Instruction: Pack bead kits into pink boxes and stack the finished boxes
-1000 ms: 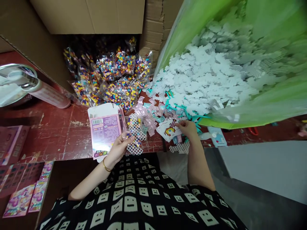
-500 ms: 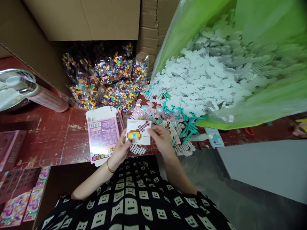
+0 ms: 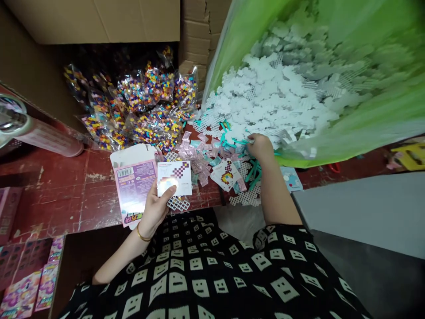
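Note:
My left hand (image 3: 156,208) grips a stack: a white pattern card (image 3: 174,178) with a pixel picture on top, a white grid plate (image 3: 178,204) sticking out below it, and an open pink box (image 3: 134,184) beside them. My right hand (image 3: 260,147) reaches forward with its fingers down among teal plastic pieces (image 3: 232,141) at the mouth of a green bag (image 3: 365,119) full of white grid plates (image 3: 275,99); whether it grips one is hidden. More pattern cards (image 3: 226,173) and small pink packets (image 3: 195,153) lie between the hands.
Clear bags of coloured beads (image 3: 146,110) are heaped at the back against cardboard boxes (image 3: 99,20). A pink cylinder (image 3: 49,139) lies at left on the worn red table (image 3: 66,195). Flat pink boxes (image 3: 23,279) sit lower left. A grey surface (image 3: 358,212) is at right.
My right hand let go of the pattern card it had laid onto the left hand's stack and moved forward right to the teal pieces. The left hand stays, now holding the card too.

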